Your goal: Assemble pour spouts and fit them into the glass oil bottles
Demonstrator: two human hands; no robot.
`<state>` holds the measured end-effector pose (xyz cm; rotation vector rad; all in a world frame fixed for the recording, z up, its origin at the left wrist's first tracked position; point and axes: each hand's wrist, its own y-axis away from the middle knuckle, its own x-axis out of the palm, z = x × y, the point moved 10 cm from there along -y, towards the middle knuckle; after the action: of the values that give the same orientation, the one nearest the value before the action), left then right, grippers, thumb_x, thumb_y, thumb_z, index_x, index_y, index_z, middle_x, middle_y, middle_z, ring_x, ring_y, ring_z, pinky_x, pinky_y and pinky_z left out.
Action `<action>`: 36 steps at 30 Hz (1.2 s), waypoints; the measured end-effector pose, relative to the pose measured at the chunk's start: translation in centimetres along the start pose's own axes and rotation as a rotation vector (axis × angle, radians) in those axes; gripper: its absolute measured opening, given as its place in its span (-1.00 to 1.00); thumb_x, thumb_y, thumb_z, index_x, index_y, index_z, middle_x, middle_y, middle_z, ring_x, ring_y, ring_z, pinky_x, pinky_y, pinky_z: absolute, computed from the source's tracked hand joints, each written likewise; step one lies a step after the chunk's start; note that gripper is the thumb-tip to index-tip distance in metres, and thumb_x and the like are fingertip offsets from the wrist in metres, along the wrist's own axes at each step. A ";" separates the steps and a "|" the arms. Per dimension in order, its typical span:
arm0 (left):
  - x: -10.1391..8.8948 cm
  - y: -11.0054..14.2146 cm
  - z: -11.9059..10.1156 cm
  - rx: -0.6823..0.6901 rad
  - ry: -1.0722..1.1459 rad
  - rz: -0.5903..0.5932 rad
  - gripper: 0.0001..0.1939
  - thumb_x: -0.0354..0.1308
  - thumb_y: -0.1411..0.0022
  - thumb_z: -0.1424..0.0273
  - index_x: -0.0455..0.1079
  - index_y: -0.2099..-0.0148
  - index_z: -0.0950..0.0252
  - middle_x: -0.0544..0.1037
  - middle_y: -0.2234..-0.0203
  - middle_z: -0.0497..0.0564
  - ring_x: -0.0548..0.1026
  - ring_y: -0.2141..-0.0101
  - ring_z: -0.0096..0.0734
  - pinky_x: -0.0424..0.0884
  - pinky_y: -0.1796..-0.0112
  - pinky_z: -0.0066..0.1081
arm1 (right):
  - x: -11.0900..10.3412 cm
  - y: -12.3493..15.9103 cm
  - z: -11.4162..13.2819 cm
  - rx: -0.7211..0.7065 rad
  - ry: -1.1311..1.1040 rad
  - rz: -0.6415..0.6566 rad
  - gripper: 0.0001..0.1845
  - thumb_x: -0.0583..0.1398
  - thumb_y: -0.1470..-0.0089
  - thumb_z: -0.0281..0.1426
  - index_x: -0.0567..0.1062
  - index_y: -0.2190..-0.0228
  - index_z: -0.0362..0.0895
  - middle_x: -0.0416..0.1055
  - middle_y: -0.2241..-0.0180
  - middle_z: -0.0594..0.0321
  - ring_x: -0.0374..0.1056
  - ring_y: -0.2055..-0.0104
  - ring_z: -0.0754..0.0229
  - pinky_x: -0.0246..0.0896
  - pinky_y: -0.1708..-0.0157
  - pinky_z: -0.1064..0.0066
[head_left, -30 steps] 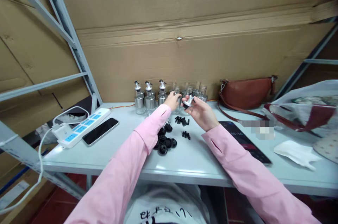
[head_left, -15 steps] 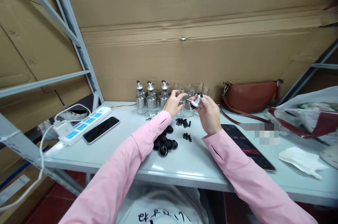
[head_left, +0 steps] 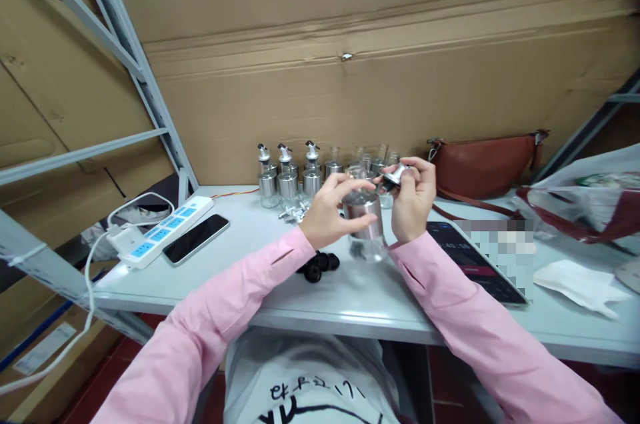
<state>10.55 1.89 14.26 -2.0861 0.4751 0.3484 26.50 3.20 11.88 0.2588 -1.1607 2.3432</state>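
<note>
My left hand (head_left: pixel 333 209) is wrapped round a glass bottle (head_left: pixel 364 214) with a silver metal band, slightly tilted above the table. In my right hand (head_left: pixel 416 194) is a pourer spout (head_left: pixel 399 175), white or silver on a black base, close to the bottle's neck. Three banded bottles with spouts (head_left: pixel 287 177) stand at the back left, and several without spouts (head_left: pixel 334 161) are beside them. Loose spout tops (head_left: pixel 295 213) lie in front of these. Black round caps (head_left: pixel 320 265) are piled below my left wrist. The bottle hides part of the table behind it.
At left lie a phone (head_left: pixel 197 239) and a white power strip (head_left: pixel 167 231). A tablet (head_left: pixel 475 264) is by my right sleeve. A brown bag (head_left: pixel 490 167), a plastic bag (head_left: pixel 590 197) and a white tissue (head_left: pixel 575 284) lie further right. Cardboard (head_left: pixel 350 97) stands behind.
My left hand has taken hold of a bottle from the back and brought it nearer. My right hand has moved slightly right, still holding the spout, which is turned differently.
</note>
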 end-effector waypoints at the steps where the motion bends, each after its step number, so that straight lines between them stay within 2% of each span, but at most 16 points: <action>1: 0.5 0.8 0.0 -0.054 0.076 0.030 -0.61 0.27 0.04 0.44 0.35 0.10 0.23 0.27 0.21 0.00 0.35 0.17 -0.39 0.44 0.27 -0.44 | 0.2 0.0 -0.1 0.013 0.000 0.017 -0.90 0.10 -0.09 -0.29 0.34 0.35 -0.05 0.36 0.45 0.33 0.37 0.52 0.29 0.20 0.61 0.48; 3: 1.6 2.1 -0.2 -0.129 0.187 0.079 -0.62 0.24 0.03 0.44 0.33 0.10 0.23 0.26 0.21 0.00 0.34 0.19 -0.41 0.43 0.35 -0.50 | 0.7 0.2 -0.6 0.071 -0.027 0.059 -0.88 0.12 -0.06 -0.29 0.37 0.40 -0.07 0.35 0.47 0.33 0.37 0.52 0.29 0.19 0.62 0.49; 5: 2.3 2.9 -0.4 -0.136 0.195 0.096 -0.62 0.21 0.06 0.47 0.32 0.12 0.23 0.26 0.21 0.01 0.33 0.19 -0.39 0.42 0.35 -0.48 | 1.2 0.4 -1.4 0.147 -0.082 0.099 -0.89 0.14 -0.03 -0.30 0.40 0.38 -0.07 0.36 0.47 0.33 0.38 0.51 0.28 0.23 0.60 0.47; 9: 2.4 3.3 -0.4 -0.058 0.106 0.044 -0.65 0.17 0.12 0.51 0.29 0.19 0.25 0.26 0.24 -0.01 0.31 0.17 -0.34 0.36 0.14 -0.29 | 2.5 1.0 -2.0 0.244 -0.173 0.196 -0.78 0.19 0.03 -0.31 0.45 0.27 -0.06 0.41 0.40 0.28 0.43 0.38 0.19 0.32 0.51 0.40; 13: 2.2 3.6 -0.1 0.002 0.081 0.008 -0.66 0.11 0.12 0.50 0.24 0.20 0.24 0.24 0.27 -0.02 0.30 0.21 -0.34 0.31 0.08 -0.21 | 3.7 1.7 -1.6 0.263 -0.183 0.293 -0.66 0.24 0.04 -0.25 0.42 0.17 -0.02 0.45 0.32 0.26 0.44 0.25 0.14 0.40 0.35 0.30; 18: 1.9 4.4 -0.2 0.070 0.019 -0.041 -0.63 0.05 0.15 0.50 0.17 0.20 0.23 0.23 0.29 -0.01 0.28 0.19 -0.30 0.29 0.09 -0.20 | 5.1 2.8 -1.2 0.268 -0.186 0.406 -0.70 0.27 0.05 -0.17 0.40 0.30 -0.04 0.48 0.36 0.28 0.45 0.25 0.16 0.42 0.26 0.26; 21: 1.8 4.7 -0.1 0.078 -0.011 -0.047 -0.64 0.04 0.15 0.50 0.15 0.21 0.22 0.22 0.30 -0.01 0.28 0.19 -0.28 0.29 0.10 -0.21 | 5.4 3.1 -0.9 0.248 -0.182 0.414 -0.72 0.27 0.05 -0.16 0.37 0.37 -0.06 0.48 0.37 0.28 0.45 0.24 0.16 0.42 0.25 0.26; 28: 1.9 4.7 -0.2 0.080 -0.047 -0.042 -0.71 0.14 0.00 0.42 0.16 0.20 0.23 0.24 0.27 0.00 0.30 0.17 -0.31 0.30 0.09 -0.23 | 4.9 2.8 0.6 0.166 -0.188 0.319 -0.73 0.22 0.00 -0.15 0.28 0.40 -0.03 0.47 0.34 0.33 0.44 0.18 0.18 0.42 0.23 0.28; 31: 1.9 4.7 -0.1 0.067 -0.044 -0.056 -0.67 0.20 0.02 0.38 0.16 0.21 0.23 0.22 0.27 -0.01 0.30 0.18 -0.33 0.31 0.10 -0.23 | 5.2 3.0 0.8 0.179 -0.188 0.338 -0.75 0.21 -0.02 -0.16 0.30 0.29 0.03 0.47 0.31 0.32 0.43 0.14 0.15 0.41 0.24 0.28; 36: 1.9 4.5 0.3 0.048 0.019 -0.052 -0.70 0.14 0.03 0.42 0.12 0.23 0.23 0.21 0.31 -0.04 0.30 0.25 -0.38 0.31 0.15 -0.30 | 5.4 3.4 0.3 0.210 -0.134 0.352 -0.51 0.20 0.00 -0.10 0.25 0.03 0.15 0.46 0.23 0.27 0.41 0.09 0.08 0.41 0.30 0.26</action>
<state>10.14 -0.44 9.99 -2.0528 0.4357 0.2843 20.17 3.19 11.81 0.3106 -1.0928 2.8015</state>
